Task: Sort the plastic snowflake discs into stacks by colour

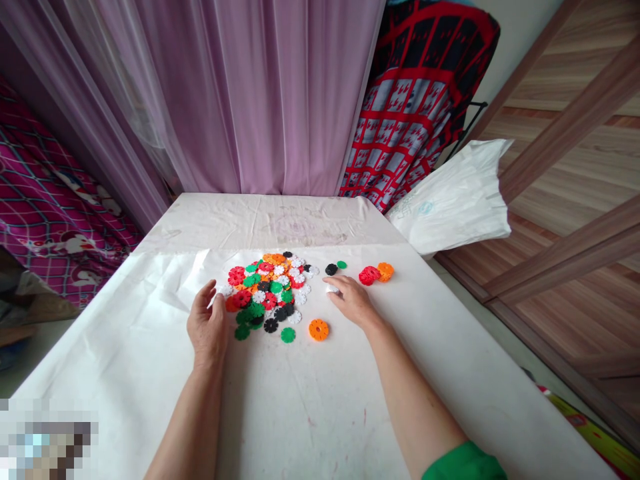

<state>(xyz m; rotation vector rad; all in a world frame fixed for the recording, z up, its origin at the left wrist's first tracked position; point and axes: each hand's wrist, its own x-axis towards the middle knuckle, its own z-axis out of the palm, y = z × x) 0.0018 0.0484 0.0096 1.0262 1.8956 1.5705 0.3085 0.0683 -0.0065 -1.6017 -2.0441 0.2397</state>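
A heap of plastic snowflake discs in red, green, orange, black and white lies on the white-covered table. My left hand is at the heap's left edge, thumb and fingers curved but apart. Just beyond its thumb is a white snowflake disc; whether they touch I cannot tell. On the right of the heap, my right hand has its fingertips around white snowflake discs, partly hidden by the fingers. An orange stack of discs lies in front of the heap, with a loose green disc beside it.
Red discs and orange discs sit right of my right hand. Black discs and a green disc lie behind it. A white bag stands at the table's right edge. Purple curtains hang behind the table.
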